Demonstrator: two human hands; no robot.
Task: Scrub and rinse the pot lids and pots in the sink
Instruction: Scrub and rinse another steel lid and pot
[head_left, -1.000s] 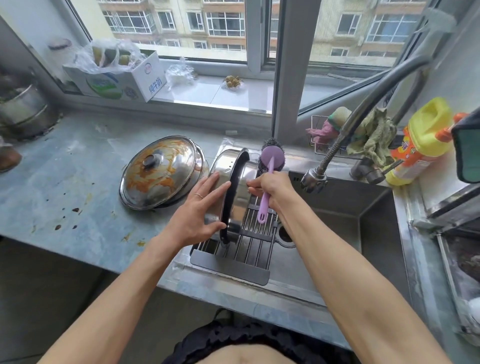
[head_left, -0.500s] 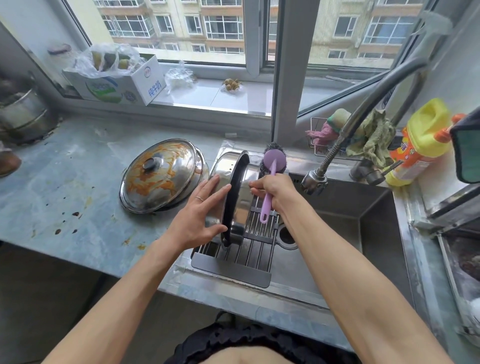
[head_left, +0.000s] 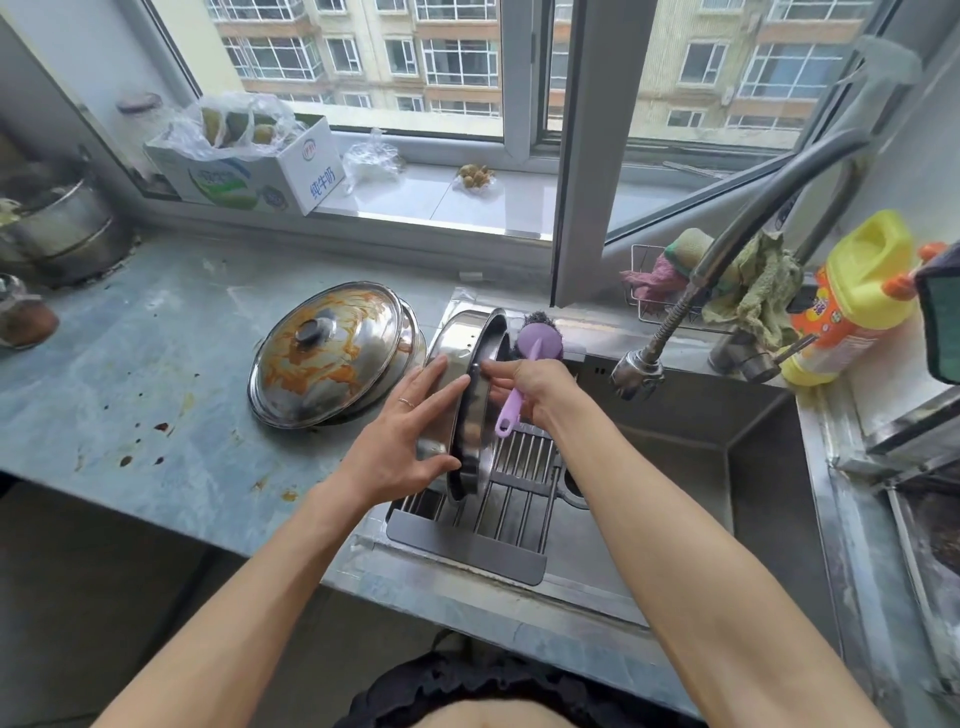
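A shallow steel pot (head_left: 457, 358) stands on its edge on the drain rack (head_left: 511, 470) at the sink's left end, its dark inside facing right. My left hand (head_left: 405, 441) presses flat against the pot's outer bottom, thumb near the lower rim. My right hand (head_left: 530, 387) grips a purple scrub brush (head_left: 535, 345) by its handle, and its fingertips touch the pot's rim. The brush's dark bristle head sits just right of the rim's top. A steel lid (head_left: 327, 358) smeared with orange sauce lies on the counter to the left, stacked on another lid.
The sink basin (head_left: 691, 467) opens to the right, with the flexible faucet (head_left: 639, 371) hanging above it. Yellow detergent bottle (head_left: 852, 301) and cloths (head_left: 753, 291) stand behind the sink. A carton (head_left: 260, 171) sits on the sill, a steel pot (head_left: 57, 234) at far left.
My right hand has moved left with the brush until its fingertips reach the pot's rim. My left hand has kept pressing the pot's bottom, sliding slightly.
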